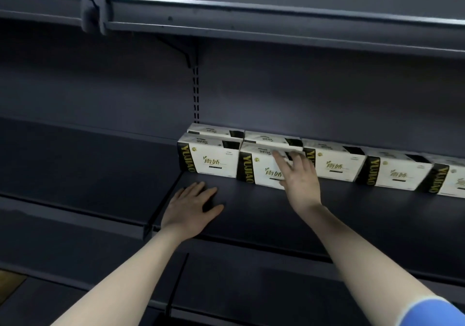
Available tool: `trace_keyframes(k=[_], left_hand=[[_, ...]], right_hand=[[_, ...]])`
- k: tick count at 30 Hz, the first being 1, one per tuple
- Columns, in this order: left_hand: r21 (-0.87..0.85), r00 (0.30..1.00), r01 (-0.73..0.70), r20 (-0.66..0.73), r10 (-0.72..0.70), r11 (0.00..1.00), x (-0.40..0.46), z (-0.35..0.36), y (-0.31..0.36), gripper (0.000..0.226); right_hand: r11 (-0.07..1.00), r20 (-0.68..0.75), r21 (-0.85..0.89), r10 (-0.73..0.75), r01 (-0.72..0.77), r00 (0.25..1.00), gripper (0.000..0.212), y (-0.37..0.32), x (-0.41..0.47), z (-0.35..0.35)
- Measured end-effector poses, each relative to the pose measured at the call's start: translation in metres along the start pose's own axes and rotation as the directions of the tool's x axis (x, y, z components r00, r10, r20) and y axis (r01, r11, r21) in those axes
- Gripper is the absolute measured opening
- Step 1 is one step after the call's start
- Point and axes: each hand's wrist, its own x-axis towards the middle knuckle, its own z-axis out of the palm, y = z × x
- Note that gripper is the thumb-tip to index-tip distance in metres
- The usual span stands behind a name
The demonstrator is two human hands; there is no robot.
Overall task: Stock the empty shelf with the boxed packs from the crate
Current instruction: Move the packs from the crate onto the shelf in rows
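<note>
Bare skin, both hands. Right hand point(297, 174) reaches onto the shelf point(276, 212) with fingers extended and slightly spread, fingertips point(278, 155) lying on the top front edge of the second pack point(261, 168) from the left in the near row. No curl round the pack is visible; the fingers rest on it flat. Whether the thumb touches the pack cannot be told. A blue sleeve point(432, 312) shows at the near right corner.

Left hand point(192, 208) lies palm down on the shelf surface near its left end, fingers straight and a little spread, thumb out to the right. It holds nothing and is apart from the packs.

Packs: white boxes with a black band carrying gold lettering at the left end of each face. They stand in a row along the far part of the shelf, running from roughly mid-scene out to the right edge. The leftmost pack point(208, 158) stands just beside the touched one. Two more packs point(216, 131) sit behind these, against the back panel point(327, 99). To the right, further packs point(334, 164) continue in a single visible row, each touching or nearly touching its neighbour.

Shelving is dark grey metal. An upper shelf point(251, 21) spans the far top, with a slotted upright point(196, 91) and a bracket below it. Left of the packs a neighbouring shelf section point(75, 169) adjoins. A lower shelf point(251, 288) runs beneath the arms.
</note>
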Motion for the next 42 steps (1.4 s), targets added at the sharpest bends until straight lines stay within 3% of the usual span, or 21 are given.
trace_keyframes(k=[10, 14, 16, 18, 22, 27, 31, 36, 42], left_hand=[[0.002, 1.000, 0.005, -0.029, -0.005, 1.000, 0.001, 0.001, 0.001, 0.060], [-0.012, 1.000, 0.003, -0.029, -0.004, 1.000, 0.000, 0.000, 0.002, 0.060], [-0.014, 1.000, 0.003, -0.005, -0.003, 1.000, -0.001, -0.001, 0.002, 0.060], [-0.004, 1.000, 0.001, 0.021, -0.001, 1.000, -0.002, -0.002, 0.001, 0.060], [-0.013, 0.999, 0.007, 0.048, -0.006, 1.000, -0.012, -0.001, 0.000, 0.059], [-0.047, 0.998, 0.002, -0.062, -0.005, 0.999, -0.047, 0.003, 0.003, 0.062], [-0.089, 0.989, -0.030, -0.149, 0.017, 0.996, -0.083, 0.007, 0.006, 0.092], [-0.196, 0.978, -0.003, -0.206, -0.038, 0.981, -0.131, 0.023, 0.006, 0.068], [-0.287, 0.986, 0.089, -0.109, -0.125, 0.954, -0.181, 0.056, -0.009, 0.071]], right_hand=[[0.997, 0.021, -0.072, -0.007, 0.008, 1.000, 0.099, 0.005, 0.016, 0.010], [0.990, 0.175, -0.135, -0.014, 0.038, 0.984, 0.104, 0.000, 0.017, 0.000], [0.988, 0.178, -0.157, 0.020, 0.008, 0.984, 0.102, -0.003, 0.011, -0.009], [0.995, 0.117, -0.094, 0.046, -0.035, 0.992, 0.092, -0.011, 0.000, -0.023], [0.994, 0.082, 0.107, -0.033, 0.024, 0.996, 0.067, -0.024, -0.041, -0.043], [0.981, 0.203, 0.188, 0.007, -0.046, 0.979, 0.076, -0.034, -0.095, -0.050], [0.970, 0.216, 0.229, 0.036, -0.086, 0.976, 0.066, -0.043, -0.132, -0.054], [0.958, 0.149, 0.286, -0.013, -0.031, 0.989, 0.057, -0.055, -0.175, -0.064], [0.956, 0.142, 0.293, -0.048, 0.004, 0.989, 0.054, -0.068, -0.226, -0.064]])
